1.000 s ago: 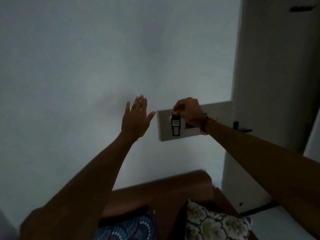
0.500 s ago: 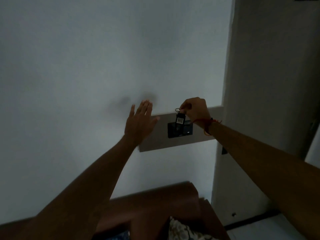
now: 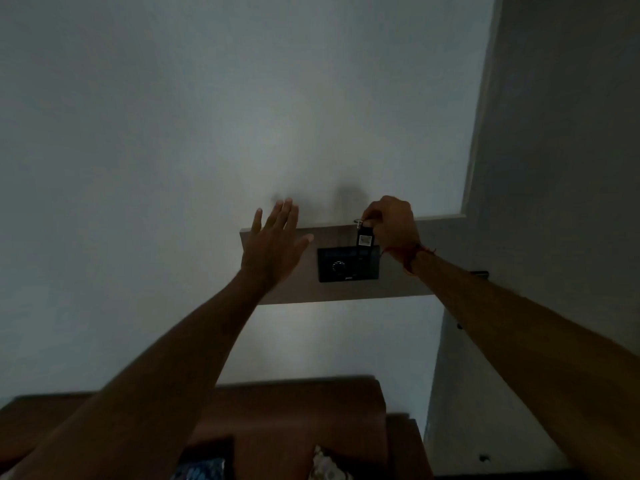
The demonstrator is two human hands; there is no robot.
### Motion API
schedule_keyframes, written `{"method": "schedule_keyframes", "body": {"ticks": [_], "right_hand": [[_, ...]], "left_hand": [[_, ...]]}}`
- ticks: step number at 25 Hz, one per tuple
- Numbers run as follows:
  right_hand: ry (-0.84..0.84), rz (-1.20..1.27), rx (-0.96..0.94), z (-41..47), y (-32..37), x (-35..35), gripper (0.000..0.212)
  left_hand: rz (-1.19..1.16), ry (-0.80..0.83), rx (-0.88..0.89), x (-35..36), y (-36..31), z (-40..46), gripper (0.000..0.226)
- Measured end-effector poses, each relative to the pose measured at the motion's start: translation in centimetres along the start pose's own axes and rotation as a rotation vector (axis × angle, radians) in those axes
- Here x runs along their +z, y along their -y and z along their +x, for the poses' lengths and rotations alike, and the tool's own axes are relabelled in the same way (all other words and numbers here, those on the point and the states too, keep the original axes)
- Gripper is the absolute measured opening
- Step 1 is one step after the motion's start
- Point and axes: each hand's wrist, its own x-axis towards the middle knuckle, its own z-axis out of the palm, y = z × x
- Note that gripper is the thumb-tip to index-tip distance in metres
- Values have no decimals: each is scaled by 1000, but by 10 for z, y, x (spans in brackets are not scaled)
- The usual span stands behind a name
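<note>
Just right of the frame's centre, the right hand pinches a small black rectangular key tag with a pale label. Its fingers are curled tight round the top of the tag, where a thin metal ring shows. The tag hangs upright at the upper edge of a flat, matt grey-brown wall panel, overlapping the top of a glossy black switch plate with a round dial. The left hand, at centre, is spread wide with straight fingers and holds nothing. It lies over the panel's left end, but I cannot tell whether the palm touches it.

The step looks like hanging the tag by its ring at the panel's top edge. Any hook there is hidden by the fingers and the dim light. To do it well, turn the ring square to the peg, lift it just above the edge, and let it settle before loosening the pinch. The tag looks like light, hard plastic and is likely to swing. The left hand could steady itself on the smooth panel. A red thread band circles the right wrist.
</note>
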Motion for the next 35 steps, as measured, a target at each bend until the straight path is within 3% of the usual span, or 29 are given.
{"method": "schedule_keyframes", "body": {"ticks": [7,17,26,35], "right_hand": [[44,32,-107,21,-24,30,12],[264,-75,-231,20,-36,43,10],[171,-68,-233,2,-42,58,35],[211,-175,-298,3,-47,55,15]], "left_hand": [[2,45,-31,31,-12,15,75],[15,38,-42,53,-10,27,76],[9,-4,-37,73,-10,23,79],[-28,-15,-73,77,-17,23,80]]}}
